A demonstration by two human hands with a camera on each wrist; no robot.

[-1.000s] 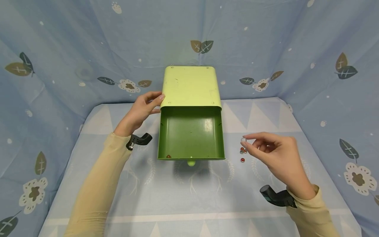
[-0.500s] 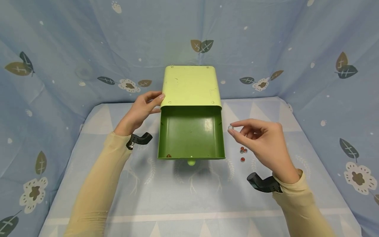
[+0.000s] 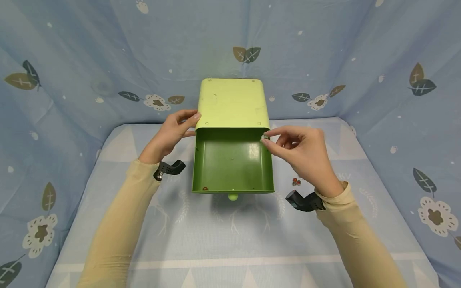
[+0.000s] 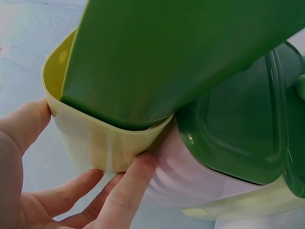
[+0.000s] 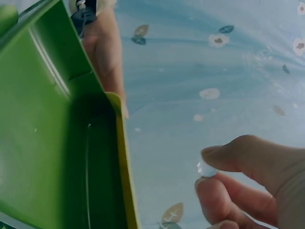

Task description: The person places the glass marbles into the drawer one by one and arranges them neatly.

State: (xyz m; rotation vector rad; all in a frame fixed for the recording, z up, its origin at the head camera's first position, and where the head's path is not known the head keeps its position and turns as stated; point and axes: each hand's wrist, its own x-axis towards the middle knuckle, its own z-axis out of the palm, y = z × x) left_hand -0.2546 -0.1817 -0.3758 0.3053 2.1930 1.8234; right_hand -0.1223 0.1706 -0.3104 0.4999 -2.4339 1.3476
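My left hand [image 3: 170,134] holds the left side of a small drawer cabinet [image 3: 232,102], its thumb and fingers gripping the pale yellow casing [image 4: 90,138]. The cabinet's top green drawer [image 3: 232,160] is pulled out toward me. One reddish marble [image 3: 205,188] lies in that drawer's front left corner. My right hand [image 3: 300,150] pinches a clear marble [image 5: 207,169] between thumb and fingertips, raised at the drawer's right rim near the casing's front edge. Several red and grey marbles [image 3: 296,182] sit in a small cluster on the table to the right.
Under the top tier, the left wrist view shows a pink tier [image 4: 190,176] with another green drawer front [image 4: 238,124]. A round light-green knob [image 3: 233,197] sticks out at the open drawer's front. Blue patterned cloth [image 3: 313,52] hangs behind and on both sides of the table [image 3: 216,240].
My right hand has carried the clear marble left and away from me, from above the marble cluster to the drawer's right rim. The left hand stays on the cabinet.
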